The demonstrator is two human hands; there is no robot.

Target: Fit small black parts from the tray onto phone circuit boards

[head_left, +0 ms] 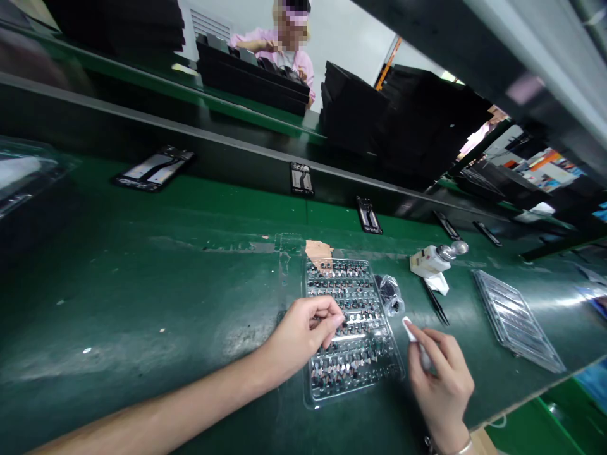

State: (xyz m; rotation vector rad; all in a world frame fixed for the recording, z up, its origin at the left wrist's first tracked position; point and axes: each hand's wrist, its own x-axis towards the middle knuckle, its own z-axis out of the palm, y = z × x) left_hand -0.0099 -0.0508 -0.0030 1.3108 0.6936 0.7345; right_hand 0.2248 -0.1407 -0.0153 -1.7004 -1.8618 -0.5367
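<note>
Well, from afar I see the left hand [310,327] pinched together, anything held too small to tell, over the tray [353,393], whose long axis runs forward beneath it. The right hand [442,366], rightward of those fingers, pinches white cloth [408,330].

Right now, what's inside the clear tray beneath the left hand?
The clear tray holds rows of small parts; the left hand hides part of its left side, whose contents can't be seen.
</note>
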